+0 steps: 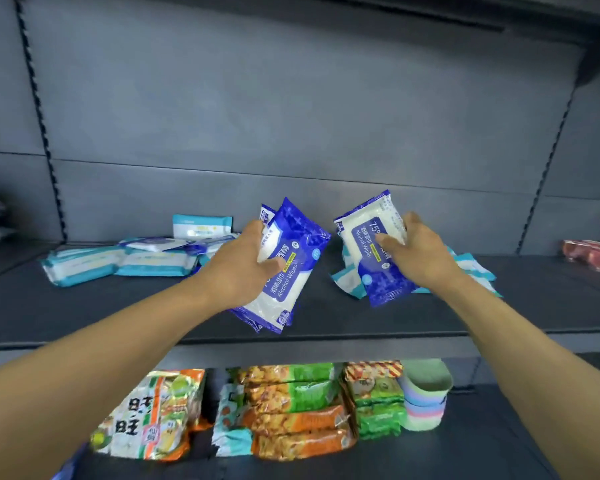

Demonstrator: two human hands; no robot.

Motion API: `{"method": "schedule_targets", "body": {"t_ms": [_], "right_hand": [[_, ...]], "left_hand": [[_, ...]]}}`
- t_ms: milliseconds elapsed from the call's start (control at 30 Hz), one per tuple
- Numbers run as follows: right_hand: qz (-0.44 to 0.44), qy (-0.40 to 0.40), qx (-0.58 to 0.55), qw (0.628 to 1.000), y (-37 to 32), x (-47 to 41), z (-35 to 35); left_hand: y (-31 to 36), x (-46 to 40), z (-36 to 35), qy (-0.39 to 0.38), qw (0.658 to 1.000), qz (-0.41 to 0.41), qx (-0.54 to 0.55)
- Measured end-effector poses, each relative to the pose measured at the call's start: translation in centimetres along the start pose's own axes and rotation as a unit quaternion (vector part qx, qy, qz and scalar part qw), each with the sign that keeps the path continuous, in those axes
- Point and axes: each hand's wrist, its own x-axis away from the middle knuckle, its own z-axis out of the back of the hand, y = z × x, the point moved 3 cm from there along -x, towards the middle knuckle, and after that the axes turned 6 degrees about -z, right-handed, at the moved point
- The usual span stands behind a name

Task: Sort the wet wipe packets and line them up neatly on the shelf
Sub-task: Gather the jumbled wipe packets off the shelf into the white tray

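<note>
My left hand [246, 261] grips a small stack of blue and white alcohol wipe packets [284, 271], held tilted above the dark shelf [326, 317]. My right hand [416, 251] holds another blue and white alcohol wipe packet [368, 244], thumb across its front, over a loose pile of teal and white packets [347, 278]. More teal and white packets [118, 265] lie flat at the left of the shelf, and one teal packet [201, 226] stands against the back panel. A few blue packets [194, 245] lie behind them.
The grey back panel [291, 116] rises behind the shelf. Red packs [593, 252] lie at the far right. On the lower shelf sit snack bags [153, 417], orange and green packs [291, 410] and stacked pastel cups [425, 396].
</note>
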Motion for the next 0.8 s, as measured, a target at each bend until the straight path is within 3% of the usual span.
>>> {"method": "schedule_targets", "body": {"t_ms": [133, 333, 533, 800], "right_hand": [[0.027, -0.020, -0.034, 0.999, -4.2, 6.3, -3.0], [0.052, -0.066, -0.046, 0.995, -8.9, 16.8, -8.4], [0.033, -0.180, -0.024, 0.983, -8.9, 26.1, -16.5], [0.008, -0.319, 0.018, 0.947, -4.6, 33.2, -27.1]], "left_hand": [[-2.3, 5.8, 4.7, 0.025, 1.000, -0.006, -0.002], [-8.3, 16.4, 10.0, -0.025, 0.999, -0.006, -0.048], [-17.0, 25.5, 10.2, -0.081, 0.992, 0.078, -0.058], [-27.4, 33.8, 5.7, -0.171, 0.957, 0.209, -0.110]]}}
